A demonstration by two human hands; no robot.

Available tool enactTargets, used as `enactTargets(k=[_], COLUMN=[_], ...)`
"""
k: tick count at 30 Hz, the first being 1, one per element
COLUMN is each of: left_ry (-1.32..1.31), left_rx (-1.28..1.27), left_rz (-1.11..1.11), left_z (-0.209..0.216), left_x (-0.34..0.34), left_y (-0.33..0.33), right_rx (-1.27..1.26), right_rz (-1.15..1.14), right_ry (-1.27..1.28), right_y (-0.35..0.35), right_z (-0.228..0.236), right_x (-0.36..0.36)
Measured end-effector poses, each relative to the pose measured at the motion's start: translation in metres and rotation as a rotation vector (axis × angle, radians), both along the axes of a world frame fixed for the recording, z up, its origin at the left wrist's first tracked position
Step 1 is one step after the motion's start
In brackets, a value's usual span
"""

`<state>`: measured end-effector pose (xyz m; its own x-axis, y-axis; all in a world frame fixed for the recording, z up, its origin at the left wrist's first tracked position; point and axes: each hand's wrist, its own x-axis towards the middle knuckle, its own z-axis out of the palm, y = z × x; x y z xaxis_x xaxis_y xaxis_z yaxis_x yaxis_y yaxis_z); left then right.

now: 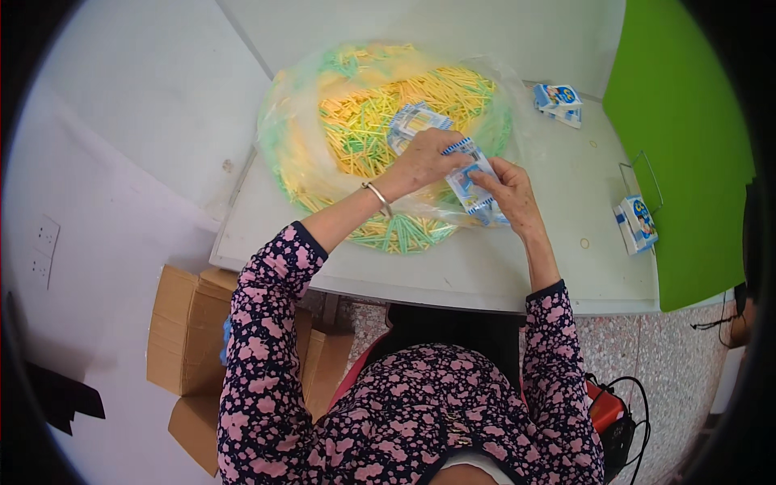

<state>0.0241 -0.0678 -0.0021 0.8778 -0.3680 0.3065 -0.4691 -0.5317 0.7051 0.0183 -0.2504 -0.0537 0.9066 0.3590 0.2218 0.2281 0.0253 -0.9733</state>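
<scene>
A small blue-and-white printed packet (469,187) is held upright and slightly tilted between my hands, over the right front rim of a large clear plastic bag (303,166). My left hand (422,166) pinches its top edge, and a metal bangle circles that wrist. With thumb and fingers closed, my right hand (515,196) grips the packet's right side. Part of another packet (491,215) shows below it. Thin yellow and green sticks (364,121) fill the open bag. More packets (420,121) lie on the sticks just beyond my left hand.
Blue-and-white packets (558,101) are stacked at the back right. Others (637,224) stand by a wire holder (644,179) near the green panel (679,153). A rubber band (584,242) lies on the white table (485,279). Cardboard boxes (190,331) stand on the floor, lower left.
</scene>
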Motion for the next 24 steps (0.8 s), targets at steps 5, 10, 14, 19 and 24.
enactTargets(k=[5, 10, 14, 19, 24], left_ry=[-0.16, -0.178, -0.085, -0.358, -0.392], left_rx=[0.046, 0.059, 0.179, 0.357, 0.785], left_rz=[0.041, 0.082, -0.016, 0.054, 0.013], left_z=[-0.013, -0.015, -0.008, 0.005, 0.005], left_x=[-0.012, -0.022, -0.019, 0.012, -0.005], left_y=[0.008, 0.015, 0.034, 0.107, 0.133], right_rx=[-0.059, -0.152, -0.14, -0.049, -0.128], right_rz=[-0.004, 0.032, 0.055, 0.027, 0.005], right_ry=[-0.035, -0.077, -0.097, -0.076, -0.077], right_y=[0.008, 0.012, 0.016, 0.002, 0.001], right_z=[-0.005, 0.003, 0.005, 0.001, -0.003], right_x=[-0.003, -0.01, -0.012, -0.006, -0.002])
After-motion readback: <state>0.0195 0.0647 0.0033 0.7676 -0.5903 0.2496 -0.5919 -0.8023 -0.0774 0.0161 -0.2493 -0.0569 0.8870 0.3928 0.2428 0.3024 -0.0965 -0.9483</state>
